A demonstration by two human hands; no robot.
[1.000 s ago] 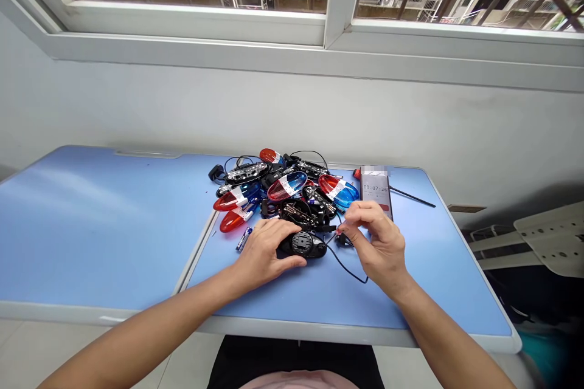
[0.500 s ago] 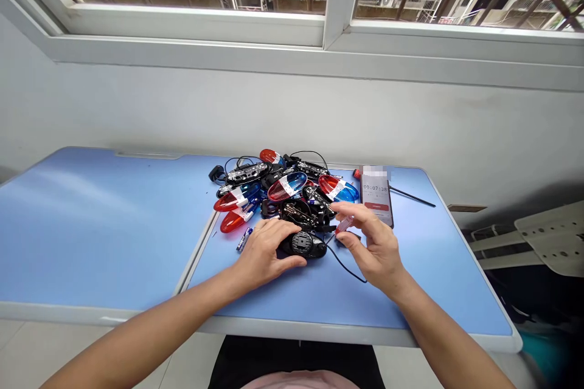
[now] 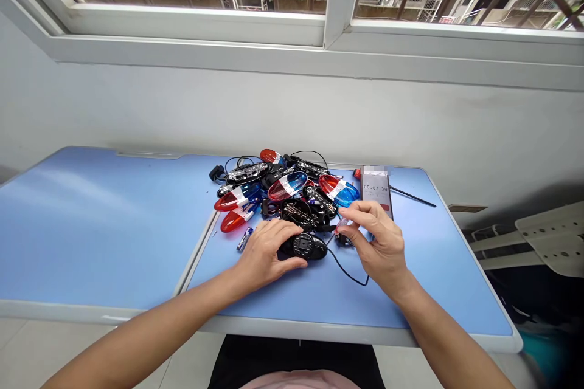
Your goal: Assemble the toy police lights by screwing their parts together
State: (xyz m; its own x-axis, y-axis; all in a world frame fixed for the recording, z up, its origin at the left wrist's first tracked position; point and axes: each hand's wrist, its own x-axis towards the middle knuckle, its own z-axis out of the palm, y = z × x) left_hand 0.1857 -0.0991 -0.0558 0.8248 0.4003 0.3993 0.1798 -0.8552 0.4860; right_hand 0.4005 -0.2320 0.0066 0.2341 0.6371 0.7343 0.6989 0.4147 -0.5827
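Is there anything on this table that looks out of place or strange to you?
One thing stands out: a loose blue battery lies by itself on the blue table, outside the heap of red and blue lamp shells, near the left hand. It looks stray.

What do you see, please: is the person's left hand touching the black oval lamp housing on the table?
Touching: the head view shows the left hand lying on the black oval lamp housing, its fingers resting over the housing's near edge.

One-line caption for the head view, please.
Left hand on a black oval base, right hand by its cable, beside a heap of beacon lights.
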